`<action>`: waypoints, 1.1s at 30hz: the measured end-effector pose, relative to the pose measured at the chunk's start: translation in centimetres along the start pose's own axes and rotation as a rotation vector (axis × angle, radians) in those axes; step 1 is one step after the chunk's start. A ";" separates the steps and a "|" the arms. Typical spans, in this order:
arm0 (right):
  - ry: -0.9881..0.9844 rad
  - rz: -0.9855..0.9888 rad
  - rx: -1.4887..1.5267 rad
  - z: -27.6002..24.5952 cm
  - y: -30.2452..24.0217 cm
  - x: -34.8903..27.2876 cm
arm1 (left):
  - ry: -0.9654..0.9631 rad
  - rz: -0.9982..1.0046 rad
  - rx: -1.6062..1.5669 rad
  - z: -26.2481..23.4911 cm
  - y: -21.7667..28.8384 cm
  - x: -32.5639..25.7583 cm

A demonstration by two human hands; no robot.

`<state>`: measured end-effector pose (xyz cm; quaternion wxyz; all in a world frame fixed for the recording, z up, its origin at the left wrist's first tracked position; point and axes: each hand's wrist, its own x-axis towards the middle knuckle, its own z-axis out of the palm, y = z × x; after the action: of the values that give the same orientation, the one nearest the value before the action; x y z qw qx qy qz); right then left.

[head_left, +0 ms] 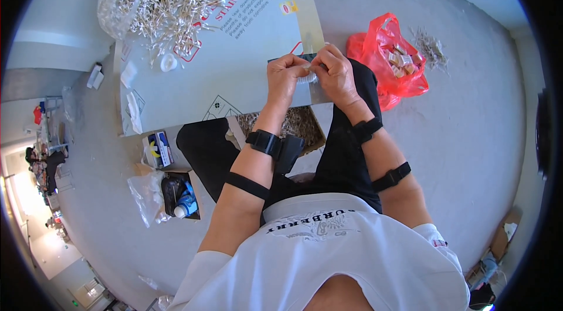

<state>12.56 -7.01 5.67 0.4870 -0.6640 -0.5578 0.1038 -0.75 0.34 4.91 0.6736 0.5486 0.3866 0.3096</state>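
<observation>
Both my hands meet near the table's front right corner, fingers pinched together. My left hand point(284, 76) and my right hand point(336, 75) close on a small white bundle point(308, 78), whose ribbed look resembles cotton swabs lined up side by side. My fingertips partly cover it. Just behind the hands lies a dark flat piece point(302, 58) on the table. At the far left of the table, loose cotton swabs point(167, 12) spill in a big heap from a clear plastic bag point(120, 3). A white tape roll point(168, 63) sits just in front of the heap.
The table point(234, 76) has a printed film top. An open box of swabs point(302, 126) stands beneath its front edge. On the floor at right are a red plastic bag point(381, 38) with small packs and scattered swabs point(432, 50). A cardboard box point(193, 191) with a blue bottle point(186, 205) stands left.
</observation>
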 end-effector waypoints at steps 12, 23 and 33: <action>-0.094 0.265 0.273 -0.5 0.0 0.0 | 0.087 -0.019 -0.154 0.5 0.1 -1.0; -0.125 0.188 0.225 -0.9 0.3 0.3 | 0.142 0.175 0.007 -0.2 -0.3 -1.1; 0.015 -0.221 0.015 -1.1 -0.7 0.4 | 0.099 0.767 0.724 -1.0 1.2 -0.3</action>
<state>12.94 -7.31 6.93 0.5044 -0.5955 -0.6234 0.0485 -1.72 0.85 6.07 0.2604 0.8328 0.2716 0.4060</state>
